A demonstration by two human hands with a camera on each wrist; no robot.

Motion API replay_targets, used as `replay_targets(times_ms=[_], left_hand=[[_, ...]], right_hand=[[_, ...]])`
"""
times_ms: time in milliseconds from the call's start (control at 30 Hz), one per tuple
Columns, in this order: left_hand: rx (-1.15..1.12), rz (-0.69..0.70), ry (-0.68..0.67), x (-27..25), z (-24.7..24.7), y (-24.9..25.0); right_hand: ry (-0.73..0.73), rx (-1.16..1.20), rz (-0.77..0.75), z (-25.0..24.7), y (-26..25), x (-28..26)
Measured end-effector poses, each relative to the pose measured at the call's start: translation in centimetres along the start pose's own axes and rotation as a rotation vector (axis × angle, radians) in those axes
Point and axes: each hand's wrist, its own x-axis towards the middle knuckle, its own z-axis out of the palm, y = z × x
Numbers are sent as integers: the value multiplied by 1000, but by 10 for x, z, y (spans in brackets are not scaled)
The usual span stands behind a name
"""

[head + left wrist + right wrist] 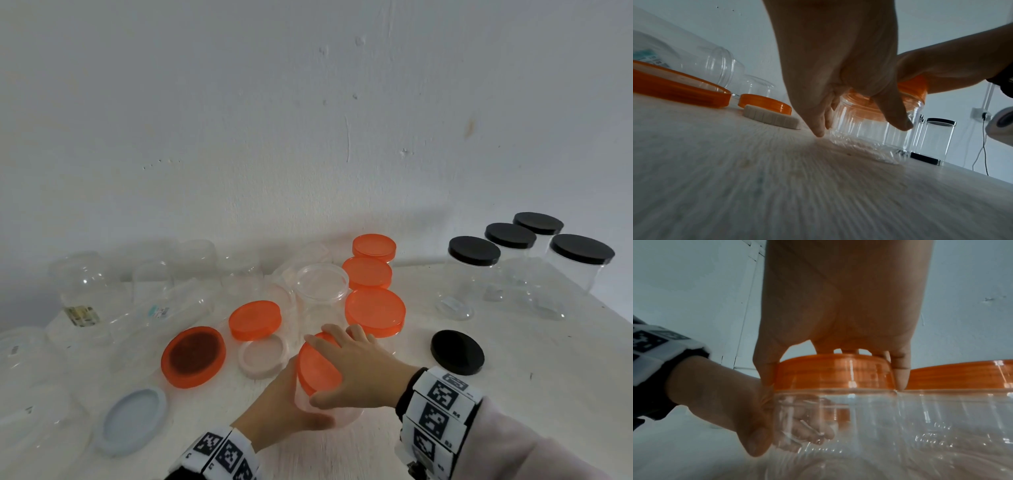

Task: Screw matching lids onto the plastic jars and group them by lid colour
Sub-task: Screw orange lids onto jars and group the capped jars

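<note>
A clear plastic jar (346,416) (869,129) (869,418) stands on the white table near the front. My left hand (284,404) (838,104) wraps its side from the left. An orange lid (317,366) (914,87) (834,371) sits on the jar's mouth, and my right hand (356,366) (838,331) grips that lid from above with thumb and fingers round its rim. Three orange-lidded jars (375,311) stand in a row just behind. Four black-lidded jars (474,251) are grouped at the back right.
Loose lids lie on the table: two orange (193,356) (255,320), a pale pink (263,356), a grey-blue (132,419), a black (457,353). An open clear jar (322,284) stands mid-table. Several clear lidless jars (82,281) stand or lie at the back left.
</note>
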Motion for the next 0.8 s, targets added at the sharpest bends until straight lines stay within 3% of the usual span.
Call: replay_targets(times_ms=[167, 533, 800], left_hand=[[168, -2, 12, 8, -15, -7], [708, -154, 85, 44, -41, -32], [821, -279, 146, 57, -29, -16]], right_hand=[[18, 99, 30, 4, 4, 8], [52, 147, 64, 12, 9, 16], [81, 139, 67, 15, 9, 15]])
